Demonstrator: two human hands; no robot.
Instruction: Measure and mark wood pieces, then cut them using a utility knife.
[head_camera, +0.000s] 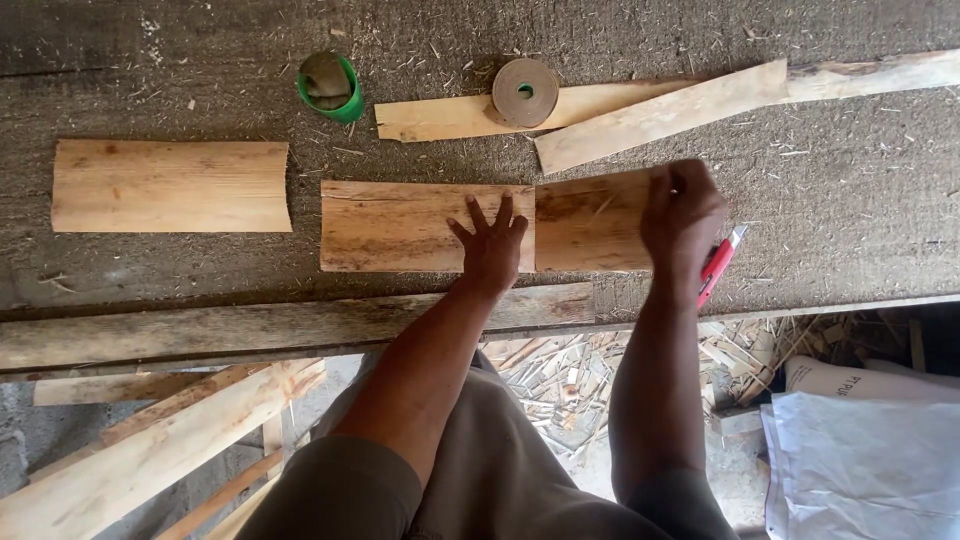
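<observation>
Two thin wood veneer sheets lie edge to edge on a rough grey workbench (840, 190). My left hand (490, 240) presses flat, fingers spread, on the right end of the left sheet (395, 225), beside the seam. My right hand (682, 215) rests on the right end of the right sheet (590, 222), fingers curled around a red utility knife (718, 265) whose blade end points toward the bench's front edge.
A third veneer sheet (170, 185) lies at the left. A brown tape roll (525, 92) sits on long wood strips (660, 115) at the back, with a green tape roll (330, 85) beside it. Below the bench are planks (150, 450), wood scraps (560, 375) and white sacks (870, 440).
</observation>
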